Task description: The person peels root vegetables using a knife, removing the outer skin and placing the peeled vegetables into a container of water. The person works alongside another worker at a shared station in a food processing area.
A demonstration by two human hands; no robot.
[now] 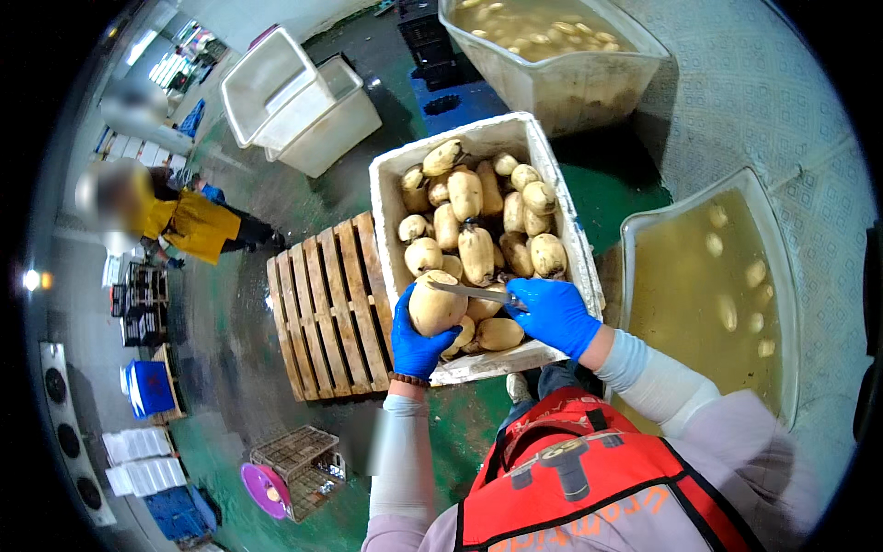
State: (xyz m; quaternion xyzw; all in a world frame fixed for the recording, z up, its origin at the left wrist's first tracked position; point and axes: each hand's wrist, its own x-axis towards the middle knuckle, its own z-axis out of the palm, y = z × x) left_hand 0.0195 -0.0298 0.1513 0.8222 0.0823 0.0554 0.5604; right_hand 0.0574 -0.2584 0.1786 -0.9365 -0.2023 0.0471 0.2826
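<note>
the left hand (418, 345), gloved in blue, is clamped on a thick, pale lotus root (435, 311), its fingers curled round the left side and its thumb pressed to the near side. this root is held up over the near left part of a white foam box (386, 244). the right hand (556, 317), also in blue, has its fingers closed together round the handle of a knife (474, 293), whose blade points left and reaches the root's upper side; whether the edge bites in cannot be told.

work on this one piece looks under way rather than finished. many lotus roots (476, 253) lie heaped in the box, several with dark blotches or dark ends, so much seems left, though which are already trimmed is unclear. more pale roots sit in murky water in the right tub (628, 276) and the far tub (570, 92); how far those have been handled does not show. a wooden pallet (322, 308) lies left of the box.
</note>
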